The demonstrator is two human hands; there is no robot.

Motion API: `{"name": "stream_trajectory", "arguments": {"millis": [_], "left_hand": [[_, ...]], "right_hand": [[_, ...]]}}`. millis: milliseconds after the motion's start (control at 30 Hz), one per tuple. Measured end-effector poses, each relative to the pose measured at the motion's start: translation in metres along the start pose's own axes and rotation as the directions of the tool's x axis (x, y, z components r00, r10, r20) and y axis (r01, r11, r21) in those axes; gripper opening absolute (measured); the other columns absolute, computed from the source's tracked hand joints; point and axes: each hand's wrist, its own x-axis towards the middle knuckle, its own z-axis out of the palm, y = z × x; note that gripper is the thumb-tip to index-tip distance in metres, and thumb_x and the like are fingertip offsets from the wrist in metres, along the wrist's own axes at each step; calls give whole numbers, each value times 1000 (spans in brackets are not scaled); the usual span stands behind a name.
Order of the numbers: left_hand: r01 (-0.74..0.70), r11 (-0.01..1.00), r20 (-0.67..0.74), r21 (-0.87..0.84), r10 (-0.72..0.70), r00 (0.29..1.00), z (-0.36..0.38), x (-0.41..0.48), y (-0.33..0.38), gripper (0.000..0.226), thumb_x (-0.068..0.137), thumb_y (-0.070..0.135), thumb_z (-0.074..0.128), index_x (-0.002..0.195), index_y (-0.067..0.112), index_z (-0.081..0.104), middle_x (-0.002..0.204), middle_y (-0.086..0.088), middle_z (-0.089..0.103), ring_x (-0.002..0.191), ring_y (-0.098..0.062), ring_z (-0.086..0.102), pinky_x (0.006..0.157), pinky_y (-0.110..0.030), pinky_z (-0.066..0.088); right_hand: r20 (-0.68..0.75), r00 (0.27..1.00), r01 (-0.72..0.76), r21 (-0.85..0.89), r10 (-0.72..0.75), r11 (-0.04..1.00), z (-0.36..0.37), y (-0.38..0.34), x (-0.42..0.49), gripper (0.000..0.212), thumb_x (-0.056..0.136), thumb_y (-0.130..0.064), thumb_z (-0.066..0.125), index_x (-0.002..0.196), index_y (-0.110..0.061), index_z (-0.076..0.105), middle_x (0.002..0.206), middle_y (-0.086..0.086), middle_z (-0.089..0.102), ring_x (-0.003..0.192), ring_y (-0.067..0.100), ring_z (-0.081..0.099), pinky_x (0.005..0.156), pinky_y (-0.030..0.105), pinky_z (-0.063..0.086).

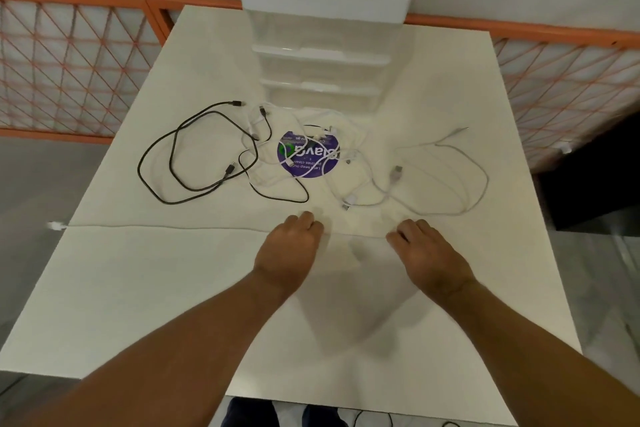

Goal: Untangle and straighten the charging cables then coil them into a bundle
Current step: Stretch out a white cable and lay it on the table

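Down on the white bench (138, 288), the left grip (291, 246) has its fingers curled narrowly round a thin white cable (156, 227). The cable runs straight out from the grip's left side to a plug (55, 225) just past the bench edge. The right grip (426, 250) sits near the left one, knuckles up, with its fingers tucked under on the same line; I cannot tell whether the cable lies inside it.

Beyond both grips and apart from them lies the rest of the tangle. A black cable (173, 149) loops wide beyond and to the left of the left grip. A knot of white cables (363, 177) lies straight beyond the gap between the grips, and a pale grey cable (478, 184) loops beyond the right grip. The knot crosses a round purple sticker (308, 156) on the bench.

Farther beyond stands a clear drawer unit (325, 62) with a white tray on top. An orange netted railing (69, 62) runs past the bench on both sides, against a pale wall.
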Motion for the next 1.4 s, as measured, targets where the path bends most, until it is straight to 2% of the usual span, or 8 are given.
{"name": "stream_trajectory", "arguments": {"millis": [167,400,567,733,900,1067,1200,1400], "left_hand": [[-52,999,8,17,52,999,1,6,1,35,45,-10,77,73,8,64,71,-9,57,53,-24,53,41,-29,42],[-229,971,-69,67,234,970,4,29,35,26,64,-5,43,68,10,62,66,-7,56,54,-25,52,42,-27,40],[-317,945,-50,76,321,946,6,43,65,20,56,-3,53,66,13,61,65,-5,55,54,-22,53,40,-24,39],[-318,946,-79,65,323,943,15,46,70,38,69,-1,30,75,13,65,70,-5,56,58,-22,52,42,-27,37],[-345,934,-69,88,351,934,12,47,79,45,69,-1,30,82,12,70,72,-3,58,58,-21,53,43,-25,35],[-365,924,-74,111,374,925,13,49,80,41,69,2,37,88,12,72,74,-3,60,60,-20,54,42,-26,35],[-379,917,-79,122,389,918,11,49,83,35,59,0,56,87,13,73,72,-2,60,59,-19,54,44,-24,37],[-400,907,-80,129,412,908,13,48,84,36,62,1,52,90,13,72,74,-1,60,61,-18,54,50,-26,43]], "right_hand": [[-18,1000,-12,-24,12,1000,0,14,-15,26,71,12,60,93,-2,65,78,13,54,65,28,49,56,38,48],[-25,999,-43,-54,42,998,-3,22,-24,26,76,8,47,91,-2,66,79,13,56,65,28,50,56,39,48],[17,991,-134,-48,135,990,-7,34,-40,20,70,8,60,86,-4,63,78,13,55,64,28,51,54,39,49],[17,979,-202,-50,203,978,-10,47,-58,16,75,2,53,86,-5,63,79,14,55,63,27,50,52,38,49],[0,975,-221,-83,222,972,-13,55,-67,25,78,1,38,86,-3,62,77,14,55,60,28,50,50,39,50],[73,941,-320,-136,331,938,-29,60,-69,27,54,15,71,71,-2,61,68,15,52,51,28,49,38,27,33],[66,921,-372,-150,384,916,-30,54,-63,31,46,17,73,66,-2,59,64,14,51,48,28,48,35,28,35],[84,923,-362,-150,376,920,-33,60,-70,32,45,19,73,63,-2,58,62,15,50,47,29,48,36,32,40]]}}
